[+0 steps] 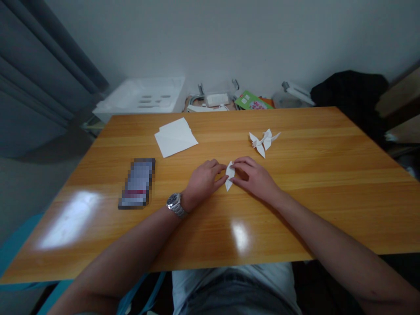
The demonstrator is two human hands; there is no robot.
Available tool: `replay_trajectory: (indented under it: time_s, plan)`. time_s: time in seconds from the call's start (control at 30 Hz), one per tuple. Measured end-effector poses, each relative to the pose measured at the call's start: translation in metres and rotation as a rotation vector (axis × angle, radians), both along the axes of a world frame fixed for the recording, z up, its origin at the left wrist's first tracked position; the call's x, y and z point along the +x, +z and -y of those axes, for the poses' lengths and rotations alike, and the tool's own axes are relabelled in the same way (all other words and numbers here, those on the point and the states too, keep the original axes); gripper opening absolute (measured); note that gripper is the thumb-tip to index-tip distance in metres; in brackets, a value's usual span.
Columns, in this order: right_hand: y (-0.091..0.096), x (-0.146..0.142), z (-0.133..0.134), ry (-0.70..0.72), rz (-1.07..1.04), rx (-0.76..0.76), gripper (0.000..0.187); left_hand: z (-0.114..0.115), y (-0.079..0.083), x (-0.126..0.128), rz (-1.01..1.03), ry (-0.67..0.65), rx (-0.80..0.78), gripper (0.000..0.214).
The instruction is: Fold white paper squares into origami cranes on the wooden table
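A small folded piece of white paper [229, 176] lies at the middle of the wooden table [311, 175]. My left hand [204, 181], with a metal watch on its wrist, pinches the paper's left side with closed fingers. My right hand [257, 177] grips the paper from the right, fingers pressed on it. Both hands rest on the tabletop. Two finished white paper cranes [263, 141] lie just beyond my right hand.
A stack of white paper sheets [176, 137] lies at the far left of centre. A phone [138, 183] lies flat to the left of my left hand. Behind the table sit a white tray [141, 98], cables, a green booklet [252, 102] and a black bag [348, 94].
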State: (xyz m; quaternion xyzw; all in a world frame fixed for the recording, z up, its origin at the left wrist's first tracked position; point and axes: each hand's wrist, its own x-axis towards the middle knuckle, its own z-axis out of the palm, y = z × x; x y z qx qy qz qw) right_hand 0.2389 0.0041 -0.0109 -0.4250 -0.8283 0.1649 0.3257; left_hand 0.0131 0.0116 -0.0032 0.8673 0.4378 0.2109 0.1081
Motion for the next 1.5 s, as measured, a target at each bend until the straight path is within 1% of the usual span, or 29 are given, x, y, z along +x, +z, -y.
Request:
replay_trajectory:
  time_s: [0.07,0.13,0.4,0.67,0.83,0.97,1.13,1.23,1.4,1.5]
  plan:
    - [-0.002,0.000,-0.001,-0.057,-0.011,0.001,0.034,-0.001,-0.002,0.000,0.001,-0.004,0.004,0.028]
    - [-0.003,0.001,-0.002,-0.073,-0.015,0.001,0.034,-0.001,-0.003,-0.001,0.010,-0.008,0.004,0.028]
    - [0.001,0.000,-0.001,-0.049,-0.020,-0.035,0.030,-0.003,-0.005,-0.001,0.105,-0.061,-0.004,0.026]
    - [-0.001,0.001,-0.004,-0.056,-0.046,-0.061,0.033,-0.007,-0.008,-0.001,0.196,-0.110,-0.073,0.021]
    - [-0.005,0.000,-0.007,-0.014,-0.124,-0.075,0.029,-0.008,-0.007,-0.002,0.216,-0.092,-0.097,0.020]
    - [-0.006,0.000,-0.007,-0.007,-0.162,-0.088,0.026,-0.009,-0.006,-0.002,0.230,-0.100,-0.112,0.014]
    - [-0.009,0.001,-0.008,-0.015,-0.164,-0.094,0.017,-0.011,-0.005,-0.003,0.249,-0.117,-0.139,0.009]
    - [-0.010,0.002,-0.009,-0.011,-0.158,-0.100,0.016,-0.011,-0.004,-0.003,0.253,-0.123,-0.145,0.009]
    - [-0.009,0.002,-0.009,0.027,-0.143,-0.086,0.009,-0.011,-0.004,-0.002,0.250,-0.120,-0.135,0.007]
    - [-0.008,0.002,-0.008,0.025,-0.130,-0.075,0.008,-0.011,-0.005,-0.002,0.252,-0.121,-0.130,0.006]
